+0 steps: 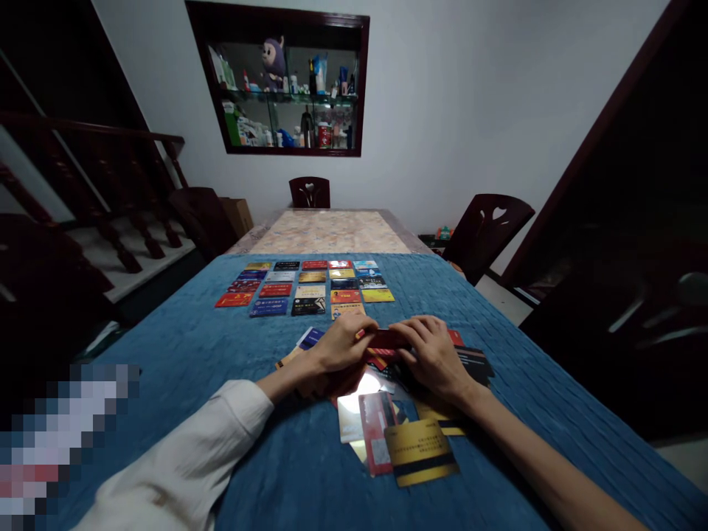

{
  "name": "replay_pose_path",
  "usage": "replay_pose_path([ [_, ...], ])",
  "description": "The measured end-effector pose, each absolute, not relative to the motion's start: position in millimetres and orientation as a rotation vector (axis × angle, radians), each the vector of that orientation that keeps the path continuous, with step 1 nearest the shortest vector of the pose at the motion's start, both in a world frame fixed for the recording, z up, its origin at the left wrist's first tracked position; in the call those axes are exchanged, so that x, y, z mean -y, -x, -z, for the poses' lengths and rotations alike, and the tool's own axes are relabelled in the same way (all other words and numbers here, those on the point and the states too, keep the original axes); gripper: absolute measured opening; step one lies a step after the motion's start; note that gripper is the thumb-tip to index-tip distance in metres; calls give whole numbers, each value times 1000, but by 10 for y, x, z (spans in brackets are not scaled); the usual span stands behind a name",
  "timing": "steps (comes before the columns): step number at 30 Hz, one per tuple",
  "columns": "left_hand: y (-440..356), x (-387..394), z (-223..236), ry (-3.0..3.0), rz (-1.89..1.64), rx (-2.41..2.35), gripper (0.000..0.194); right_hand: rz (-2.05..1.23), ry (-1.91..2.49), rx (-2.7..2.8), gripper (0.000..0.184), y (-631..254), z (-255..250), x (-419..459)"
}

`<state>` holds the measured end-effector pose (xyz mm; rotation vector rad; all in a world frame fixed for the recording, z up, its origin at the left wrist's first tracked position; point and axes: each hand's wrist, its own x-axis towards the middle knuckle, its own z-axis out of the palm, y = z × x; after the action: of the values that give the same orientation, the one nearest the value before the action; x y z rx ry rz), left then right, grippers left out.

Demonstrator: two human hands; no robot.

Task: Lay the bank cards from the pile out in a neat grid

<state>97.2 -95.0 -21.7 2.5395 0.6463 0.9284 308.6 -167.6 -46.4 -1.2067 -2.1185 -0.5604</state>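
Over a loose pile of plastic cards, my left hand (344, 341) and my right hand (434, 354) pinch a dark red card (389, 339) between them, one at each end. Fingers are closed around its edges, and part of the card is hidden. Nearest me in the pile lie a gold card with a black stripe (420, 435) and a pinkish-red card (376, 424). A black card (476, 363) pokes out beyond my right hand. Left of my left wrist, a blue-and-white card (310, 338) shows. Other cards are covered by my hands.
Several cards, such as a yellow one (377, 296), lie in rows farther up the blue cloth (182, 369). Beyond it is a patterned tabletop (332, 232). Dark chairs (492, 221) stand around the table, and a wall cabinet (293, 153) holds bottles and a plush toy.
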Motion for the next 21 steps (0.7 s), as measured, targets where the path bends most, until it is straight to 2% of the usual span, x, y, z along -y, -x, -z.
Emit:
replay_pose_path([
  [12,-949,878,232,-2527,-1017,-641,10,770,1261,2057,40,-3100,425,1676],
  [21,-936,880,223,-2583,-1024,-592,15,827,1246,2016,33,-3102,451,1667],
])
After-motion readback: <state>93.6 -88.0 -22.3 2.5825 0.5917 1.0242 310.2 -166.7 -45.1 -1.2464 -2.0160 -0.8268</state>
